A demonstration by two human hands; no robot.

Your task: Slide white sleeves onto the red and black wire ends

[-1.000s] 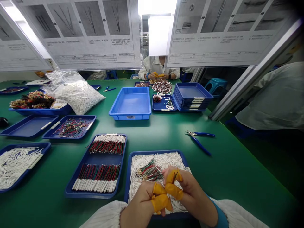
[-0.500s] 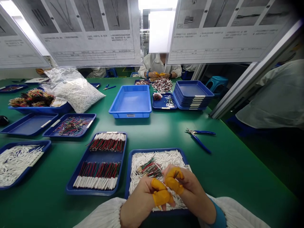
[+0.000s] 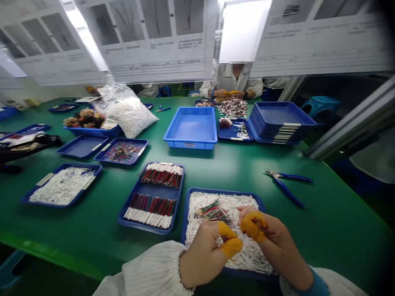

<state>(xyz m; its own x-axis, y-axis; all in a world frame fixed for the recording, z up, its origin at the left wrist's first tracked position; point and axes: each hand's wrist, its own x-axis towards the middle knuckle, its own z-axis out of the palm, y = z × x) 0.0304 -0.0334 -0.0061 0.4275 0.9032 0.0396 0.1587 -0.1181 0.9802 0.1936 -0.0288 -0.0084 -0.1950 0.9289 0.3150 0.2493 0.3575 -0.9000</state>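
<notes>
My left hand (image 3: 212,250), with yellow finger cots on thumb and forefinger, is over the front of a blue tray (image 3: 184,230) full of short white tubes (image 3: 247,255). Its thumb and forefinger are pinched together; anything between them is hidden. To its right, my right hand (image 3: 268,232) is closed in yellow cots too, with thin dark wires (image 3: 255,222) showing at its curled fingers. A loose bunch of red, green and black wires (image 3: 216,212) lies on the tubes just behind my hands.
Left of my hands, a blue tray (image 3: 151,190) holds two rows of white-sleeved wires. Blue-handled cutters (image 3: 285,187) lie right. Beyond are a light-blue bin (image 3: 189,144), stacked trays (image 3: 280,123), a tray of white tubes (image 3: 61,187) and a plastic bag (image 3: 128,113). A co-worker (image 3: 231,84) sits opposite.
My hands have drawn apart from almost touching, leaving a gap between them. The view has swung left, so everything on the table appears farther right.
</notes>
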